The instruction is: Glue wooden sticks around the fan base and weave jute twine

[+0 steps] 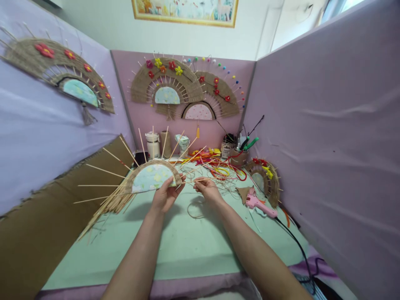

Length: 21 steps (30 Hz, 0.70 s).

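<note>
Nearest us lie our two bare forearms (137,250), reaching in over the pale green table (187,254); at the end of them the half-round fan (153,177) is held up above the cloth, near the middle of the view, its patterned face towards us; thin sticks (100,185) fan out from its twine-wound rim (158,162).

We judge it light, with a fairly stiff core; the sticks look slim and springy, liable to bend or snap if we gripped them, and the twine seems rough rather than slippery; the lower corner of the core seems the sound place to take hold, well inside the stick tips.

Our left hand (167,196) has that right-hand lower corner, thumb laid over the front, the other fingers curled under and behind, partly hidden; our right hand (208,189) is just beside it, thumb and fingertips drawn together, seemingly pinching a fine strand near the lowest right stick; we cannot tell whether that is twine or the stick itself.

Below the hands a loose twine loop (195,218) rests on the table; a bundle of sticks (114,200) lies to the left, a pink glue gun (259,206) to the right.
</note>
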Each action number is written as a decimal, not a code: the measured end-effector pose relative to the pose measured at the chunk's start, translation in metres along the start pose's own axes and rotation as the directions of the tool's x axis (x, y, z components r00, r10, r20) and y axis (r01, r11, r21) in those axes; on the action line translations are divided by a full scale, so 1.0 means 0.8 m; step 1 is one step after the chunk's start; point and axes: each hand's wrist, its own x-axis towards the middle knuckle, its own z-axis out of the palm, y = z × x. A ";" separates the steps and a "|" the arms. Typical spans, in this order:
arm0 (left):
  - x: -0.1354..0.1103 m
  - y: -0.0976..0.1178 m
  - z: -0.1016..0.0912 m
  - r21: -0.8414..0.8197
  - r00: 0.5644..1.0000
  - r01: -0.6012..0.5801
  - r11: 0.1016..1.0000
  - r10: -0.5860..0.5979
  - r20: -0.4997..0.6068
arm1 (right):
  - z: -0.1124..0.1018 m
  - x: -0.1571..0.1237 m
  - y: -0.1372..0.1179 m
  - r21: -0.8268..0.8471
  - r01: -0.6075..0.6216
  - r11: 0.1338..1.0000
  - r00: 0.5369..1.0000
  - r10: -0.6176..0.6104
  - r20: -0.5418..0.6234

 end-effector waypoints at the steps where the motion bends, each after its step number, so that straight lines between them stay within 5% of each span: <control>1: 0.000 0.000 0.000 -0.002 1.000 0.001 1.000 -0.001 0.003 | -0.001 0.002 0.001 -0.003 0.005 1.000 1.000 -0.005 0.004; 7: -0.001 -0.003 0.000 -0.001 0.999 0.001 1.000 -0.001 0.036 | 0.001 -0.001 -0.009 -0.093 -0.025 0.995 0.999 0.021 -0.045; 12: -0.001 -0.005 -0.001 0.014 0.999 0.003 1.000 -0.004 0.050 | -0.013 -0.050 -0.029 -0.372 0.034 0.928 0.999 -0.046 -0.022; 18: -0.004 -0.010 -0.001 0.064 0.994 0.026 0.998 -0.032 0.103 | -0.077 -0.113 -0.051 -0.558 0.078 0.826 0.970 -0.192 -0.149; 21: -0.006 -0.012 0.000 0.092 0.991 0.047 0.995 -0.058 0.118 | -0.124 -0.125 -0.066 -0.711 0.050 0.702 0.944 -0.266 -0.196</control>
